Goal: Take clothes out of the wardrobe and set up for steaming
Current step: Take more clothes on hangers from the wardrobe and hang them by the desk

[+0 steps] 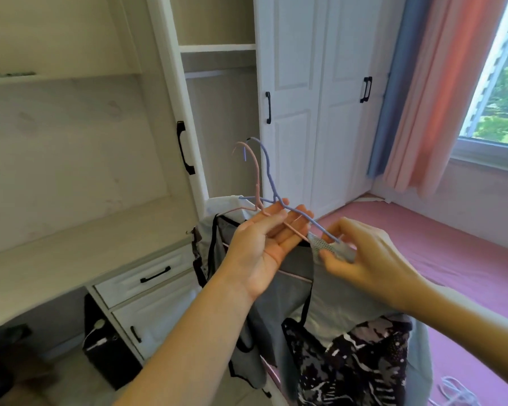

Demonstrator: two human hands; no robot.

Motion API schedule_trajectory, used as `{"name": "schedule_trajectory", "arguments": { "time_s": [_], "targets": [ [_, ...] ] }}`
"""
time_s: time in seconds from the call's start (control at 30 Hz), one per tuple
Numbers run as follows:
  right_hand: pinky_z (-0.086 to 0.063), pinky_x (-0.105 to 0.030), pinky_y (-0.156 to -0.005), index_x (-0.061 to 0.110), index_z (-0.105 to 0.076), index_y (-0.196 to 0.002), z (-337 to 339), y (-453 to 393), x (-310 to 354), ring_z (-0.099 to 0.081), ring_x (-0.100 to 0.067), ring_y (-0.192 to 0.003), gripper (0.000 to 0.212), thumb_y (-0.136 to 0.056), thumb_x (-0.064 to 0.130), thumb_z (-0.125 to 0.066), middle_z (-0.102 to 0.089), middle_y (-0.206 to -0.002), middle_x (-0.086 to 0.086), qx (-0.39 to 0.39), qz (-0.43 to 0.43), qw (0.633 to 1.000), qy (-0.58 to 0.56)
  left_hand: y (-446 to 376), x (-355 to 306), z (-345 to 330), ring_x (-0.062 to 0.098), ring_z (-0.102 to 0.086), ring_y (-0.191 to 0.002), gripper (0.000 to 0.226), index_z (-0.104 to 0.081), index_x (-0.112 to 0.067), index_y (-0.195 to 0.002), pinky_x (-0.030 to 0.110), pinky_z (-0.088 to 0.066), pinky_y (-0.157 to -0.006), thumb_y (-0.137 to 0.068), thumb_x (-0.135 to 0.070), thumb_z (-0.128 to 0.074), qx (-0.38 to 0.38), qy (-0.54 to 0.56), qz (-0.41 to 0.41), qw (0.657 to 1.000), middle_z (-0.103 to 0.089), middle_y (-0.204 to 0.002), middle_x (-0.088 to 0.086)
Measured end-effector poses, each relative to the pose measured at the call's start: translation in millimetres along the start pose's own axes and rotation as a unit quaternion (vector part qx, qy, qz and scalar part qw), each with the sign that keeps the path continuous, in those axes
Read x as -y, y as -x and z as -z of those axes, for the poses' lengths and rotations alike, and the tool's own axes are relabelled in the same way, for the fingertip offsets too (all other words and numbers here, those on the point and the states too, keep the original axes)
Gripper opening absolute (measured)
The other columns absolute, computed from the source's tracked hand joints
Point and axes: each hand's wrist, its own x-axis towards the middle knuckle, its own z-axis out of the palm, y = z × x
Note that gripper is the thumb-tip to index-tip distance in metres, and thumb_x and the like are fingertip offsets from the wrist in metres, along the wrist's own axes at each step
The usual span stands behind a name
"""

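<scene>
Right hand (361,259) fingers (326,254) are pinching the pale mesh shoulder (330,249) of a top at the tip of the blue hanger (269,171). Left hand (261,244) is palm up, fingers loosely hooked around both the blue and pink hanger (254,171) necks. Grey clothes (279,291) dangle below, in front of the open wardrobe (217,48), bed (452,253) on the right.

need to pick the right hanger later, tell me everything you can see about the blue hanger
The blue hanger is a thin wire hanger, seemingly with a smooth coating. Its hook points up and curls to the left, right beside a pink hanger. Its neck runs down into the left hand, whose fingers hold both hangers at their shoulders. One blue arm slopes down to the right into a pale grey mesh garment, which the right hand pinches at that arm's end. The other arm pokes out to the left.
</scene>
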Motion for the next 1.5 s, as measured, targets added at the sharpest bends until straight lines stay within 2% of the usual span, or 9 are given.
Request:
{"name": "schedule_trajectory", "arguments": {
  "time_s": [0.37, 0.43, 0.57, 0.73, 0.97, 1.07, 1.2, 1.33, 1.5],
  "targets": [
    [-0.048, -0.025, -0.072, 0.025, -0.055, -0.099, 0, 39, 5, -0.056, -0.007, -0.082, 0.032, -0.083, 0.051, -0.045, -0.058, -0.091, 0.012, 0.081, 0.097, 0.992, 0.015, 67, 27, -4, 0.031, -0.067, -0.106, 0.032, -0.052, 0.008, -0.124, 0.040, -0.051, -0.095, -0.093, 0.008, -0.046, -0.103, 0.022, -0.066, 0.992, -0.065, -0.120, 0.022],
    [-0.049, -0.030, -0.070, 0.024, -0.054, -0.100, 1, 43, 4, -0.057, -0.010, -0.078, 0.034, -0.086, 0.052, -0.042, -0.058, -0.092, 0.009, 0.101, 0.121, 0.987, 0.045, 77, 33, -5, 0.031, -0.067, -0.105, 0.030, -0.053, 0.007, -0.122, 0.039, -0.052, -0.094, -0.093, 0.008, -0.045, -0.127, 0.029, -0.082, 0.988, -0.064, -0.121, 0.023],
    [-0.039, -0.026, -0.065, 0.021, -0.057, -0.105, -8, 52, 6, -0.059, -0.017, -0.081, 0.038, -0.092, 0.052, -0.037, -0.059, -0.095, 0.005, 0.094, 0.177, 0.970, 0.138, 94, 48, -3, 0.030, -0.069, -0.102, 0.030, -0.053, 0.007, -0.122, 0.039, -0.052, -0.093, -0.094, 0.009, -0.042, -0.185, 0.049, -0.125, 0.974, -0.064, -0.120, 0.023],
    [-0.048, -0.037, -0.065, 0.023, -0.041, -0.128, -32, 73, 18, -0.063, -0.026, -0.092, 0.039, -0.098, 0.048, -0.033, -0.057, -0.117, 0.002, 0.143, 0.144, 0.972, 0.116, 120, 62, 3, 0.033, -0.065, -0.108, 0.031, -0.052, 0.008, -0.122, 0.041, -0.049, -0.099, -0.094, 0.010, -0.041, -0.252, 0.053, -0.176, 0.950, -0.060, -0.125, 0.024],
    [-0.041, -0.035, -0.056, 0.016, -0.050, -0.116, -69, 75, 44, -0.063, -0.032, -0.080, 0.034, -0.096, 0.043, -0.043, -0.064, -0.098, -0.003, 0.184, 0.207, 0.960, 0.047, 166, 60, 24, 0.032, -0.067, -0.105, 0.035, -0.048, 0.014, -0.125, 0.036, -0.055, -0.090, -0.090, 0.014, -0.042, -0.308, 0.039, -0.223, 0.924, -0.063, -0.111, 0.025],
    [-0.049, -0.042, -0.061, 0.015, -0.051, -0.118, -84, 77, 63, -0.062, -0.031, -0.078, 0.035, -0.098, 0.041, -0.039, -0.063, -0.096, -0.002, 0.200, 0.223, 0.954, 0.021, 189, 51, 34, 0.032, -0.068, -0.103, 0.031, -0.054, 0.009, -0.118, 0.037, -0.056, -0.088, -0.089, 0.015, -0.044, -0.343, 0.039, -0.225, 0.911, -0.063, -0.114, 0.029],
    [-0.050, -0.044, -0.060, 0.015, -0.049, -0.106, -106, 81, 90, -0.059, -0.028, -0.070, 0.040, -0.097, 0.047, -0.027, -0.059, -0.086, 0.000, 0.214, 0.252, 0.944, 0.002, 215, 37, 51, 0.033, -0.068, -0.103, 0.041, -0.046, 0.009, -0.128, 0.036, -0.058, -0.082, -0.088, 0.014, -0.043, -0.373, 0.057, -0.226, 0.898, -0.064, -0.109, 0.029],
    [-0.049, -0.043, -0.060, 0.019, -0.044, -0.097, -133, 80, 121, -0.057, -0.026, -0.067, 0.037, -0.097, 0.049, -0.022, -0.058, -0.079, 0.002, 0.241, 0.256, 0.936, -0.022, 244, 20, 74, 0.032, -0.066, -0.107, 0.047, -0.038, 0.004, -0.135, 0.040, -0.053, -0.092, -0.089, 0.011, -0.046, -0.389, 0.073, -0.242, 0.886, -0.064, -0.113, 0.028],
    [-0.049, -0.042, -0.064, 0.019, -0.048, -0.099, -163, 73, 171, -0.059, -0.027, -0.071, 0.029, -0.099, 0.043, -0.031, -0.063, -0.078, 0.001, 0.234, 0.264, 0.934, -0.055, 290, -9, 108, 0.023, -0.067, -0.108, 0.027, -0.059, 0.010, -0.116, 0.036, -0.049, -0.097, -0.094, 0.003, -0.046, -0.400, -0.068, -0.185, 0.895, -0.069, -0.114, 0.019]
  ]
}}
